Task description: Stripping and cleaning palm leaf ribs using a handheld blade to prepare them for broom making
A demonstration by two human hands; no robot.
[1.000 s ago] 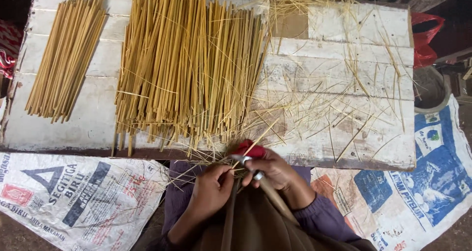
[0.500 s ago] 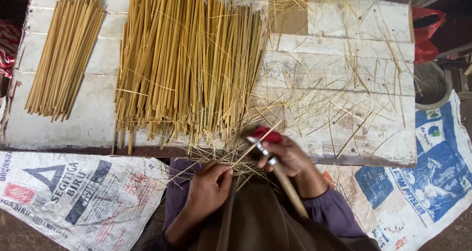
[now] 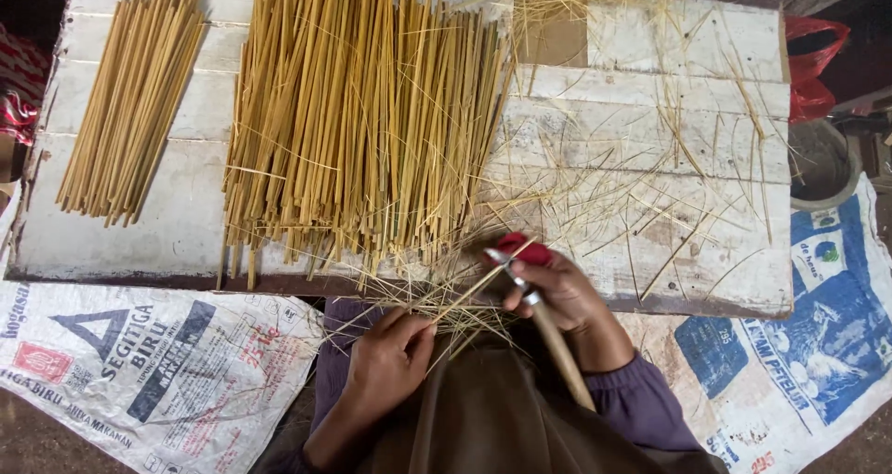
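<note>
At the far left a printed woven sack (image 3: 139,372) lies on the ground below the edge of the white wooden board (image 3: 650,111). On the board's left end sits a small bundle of bamboo sticks (image 3: 130,102), fanned slightly and well apart from the big pile of bamboo sticks (image 3: 362,121) in the middle, which covers the board from its top edge down to its near edge.

My left hand (image 3: 390,358) rests low, just below the board's near edge, fingers pressed together and pinching the near end of a thin bamboo strip (image 3: 465,293). The strip slants up and to the right toward my other hand, crossing a tangle of fine shavings (image 3: 437,311) at the board's edge.

My right hand (image 3: 562,293) is closed around a knife with a pale wooden handle (image 3: 557,353); the handle runs down along my forearm, and the metal part meets the strip near a red piece under my fingers. Loose straw-like slivers (image 3: 669,186) scatter across the board's right half. Further right lie a blue and white printed sack (image 3: 808,335), a grey round pot (image 3: 822,163) and a red bag (image 3: 813,65).
</note>
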